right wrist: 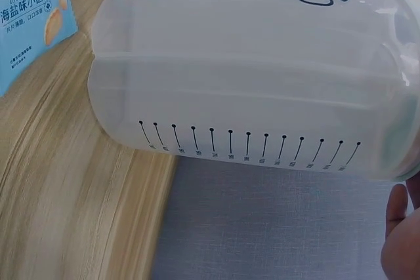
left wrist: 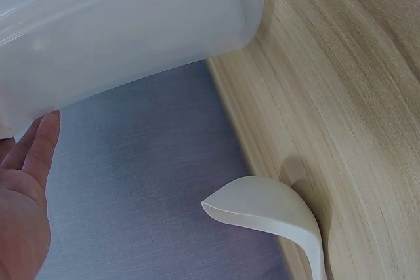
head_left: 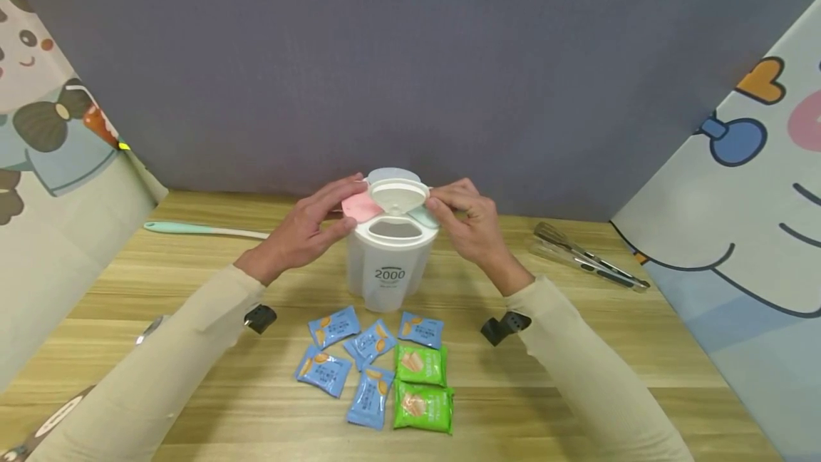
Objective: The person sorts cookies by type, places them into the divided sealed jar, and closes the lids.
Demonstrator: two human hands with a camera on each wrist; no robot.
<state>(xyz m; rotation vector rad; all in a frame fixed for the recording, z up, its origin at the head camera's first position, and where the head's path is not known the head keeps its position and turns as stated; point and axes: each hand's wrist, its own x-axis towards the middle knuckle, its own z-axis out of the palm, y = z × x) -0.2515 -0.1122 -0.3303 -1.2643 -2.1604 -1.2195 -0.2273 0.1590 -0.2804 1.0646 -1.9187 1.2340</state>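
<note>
A translucent white food storage container (head_left: pixel 393 269), marked 2000, stands upright on the wooden table. Its lid carries colored flaps. The front white flap (head_left: pixel 398 196) is raised above an open pouring mouth (head_left: pixel 395 228); the pink flap (head_left: pixel 361 207) and pale green flap (head_left: pixel 425 217) lie closed. My left hand (head_left: pixel 301 230) holds the lid's left side, thumb in front and fingers behind; the left wrist view shows its fingers against the container wall (left wrist: pixel 131 37). With thumb and fingers, my right hand (head_left: pixel 471 223) pinches the raised flap's right edge. Its fingertips are mostly hidden in the right wrist view.
Several blue cracker packets (head_left: pixel 368 394) and two green biscuit packets (head_left: pixel 423 407) lie before the container. At left lies a long-handled utensil with a mint grip (head_left: pixel 176 227); at right, metal tongs (head_left: pixel 586 257). A grey panel (head_left: pixel 398 77) rises behind.
</note>
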